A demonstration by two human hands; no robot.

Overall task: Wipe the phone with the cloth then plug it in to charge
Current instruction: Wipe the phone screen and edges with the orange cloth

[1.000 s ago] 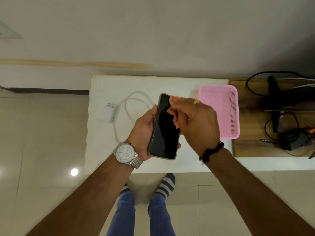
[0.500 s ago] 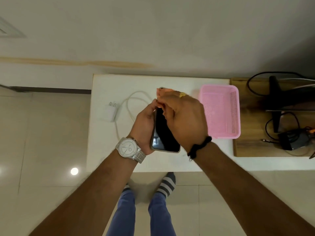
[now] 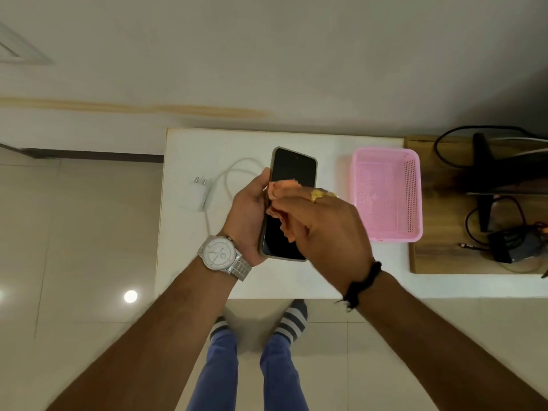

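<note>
A black-screened phone (image 3: 292, 169) is held face up above the white table (image 3: 296, 280). My left hand (image 3: 249, 215) grips it along its left edge, a silver watch on that wrist. My right hand (image 3: 323, 229) holds a small orange cloth (image 3: 281, 188) bunched under its fingers and presses it on the middle of the screen. The phone's lower right part is hidden by that hand. A white charger plug (image 3: 196, 192) lies on the table to the left, and its white cable (image 3: 229, 176) loops toward the phone.
A pink plastic basket (image 3: 413, 188) stands on the table right of the phone. Further right, a wooden board (image 3: 427, 262) carries a black stand, dark cables and a black adapter (image 3: 516, 247). Tiled floor lies left of the table, a wall behind it.
My right hand has slid with the cloth from the phone's top end down to the middle of the screen. The top of the screen now shows again.
</note>
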